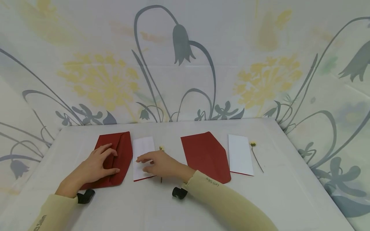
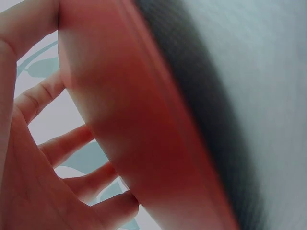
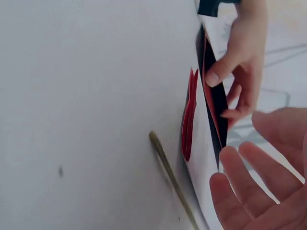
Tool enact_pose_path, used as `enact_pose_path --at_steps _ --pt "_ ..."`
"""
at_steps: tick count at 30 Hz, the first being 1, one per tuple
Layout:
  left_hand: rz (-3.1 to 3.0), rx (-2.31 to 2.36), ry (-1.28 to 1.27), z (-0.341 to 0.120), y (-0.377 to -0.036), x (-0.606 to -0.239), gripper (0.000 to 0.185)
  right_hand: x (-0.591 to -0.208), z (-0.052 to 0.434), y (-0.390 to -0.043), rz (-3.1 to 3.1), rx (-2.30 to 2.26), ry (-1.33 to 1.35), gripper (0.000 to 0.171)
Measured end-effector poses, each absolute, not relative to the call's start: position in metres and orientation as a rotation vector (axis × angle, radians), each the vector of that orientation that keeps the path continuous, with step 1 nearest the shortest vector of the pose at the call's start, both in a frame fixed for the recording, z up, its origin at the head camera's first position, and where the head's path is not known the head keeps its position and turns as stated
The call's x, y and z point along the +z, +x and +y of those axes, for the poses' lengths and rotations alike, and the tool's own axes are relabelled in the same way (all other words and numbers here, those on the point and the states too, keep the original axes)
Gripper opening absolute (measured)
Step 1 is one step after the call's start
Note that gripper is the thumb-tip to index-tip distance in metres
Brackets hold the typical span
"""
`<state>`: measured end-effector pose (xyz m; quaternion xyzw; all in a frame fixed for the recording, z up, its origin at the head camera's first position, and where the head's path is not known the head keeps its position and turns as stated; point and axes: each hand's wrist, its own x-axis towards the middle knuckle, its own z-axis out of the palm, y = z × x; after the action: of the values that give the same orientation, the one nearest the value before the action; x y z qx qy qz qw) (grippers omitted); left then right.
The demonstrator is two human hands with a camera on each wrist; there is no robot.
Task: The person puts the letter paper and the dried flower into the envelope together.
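Envelope (image 1: 123,158) lay on the table's (image 1: 130,211) left, L hand (image 1: 96,163) on it, fingers spread; R hand (image 1: 162,162) hung loose over a card (image 1: 144,146). Prob. light, stiffish, easily creased (best held by edges, imo).

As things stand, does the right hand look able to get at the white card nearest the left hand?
Probably yes: the right hand is over that white card, appears to hold nothing, and nothing visible blocks it.
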<state>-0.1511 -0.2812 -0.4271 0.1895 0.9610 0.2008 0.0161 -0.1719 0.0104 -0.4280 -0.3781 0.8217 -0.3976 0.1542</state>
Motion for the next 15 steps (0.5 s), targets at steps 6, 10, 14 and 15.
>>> enact_pose_path --at_steps 6,10,14,15 --pt "2.973 0.636 0.58 -0.281 -0.15 -0.425 0.05 -0.432 0.021 -0.179 2.416 -1.309 -0.877 0.029" --pt "2.971 0.636 0.575 -0.281 -0.149 -0.426 0.05 -0.435 0.024 -0.181 2.515 -1.273 -0.778 0.027" --pt "2.97 0.64 0.575 -0.281 -0.15 -0.426 0.05 -0.435 0.025 -0.182 2.602 -1.221 -0.723 0.026" --pt "2.97 0.64 0.575 -0.281 -0.15 -0.426 0.05 -0.435 0.025 -0.182 2.613 -1.211 -0.713 0.026"
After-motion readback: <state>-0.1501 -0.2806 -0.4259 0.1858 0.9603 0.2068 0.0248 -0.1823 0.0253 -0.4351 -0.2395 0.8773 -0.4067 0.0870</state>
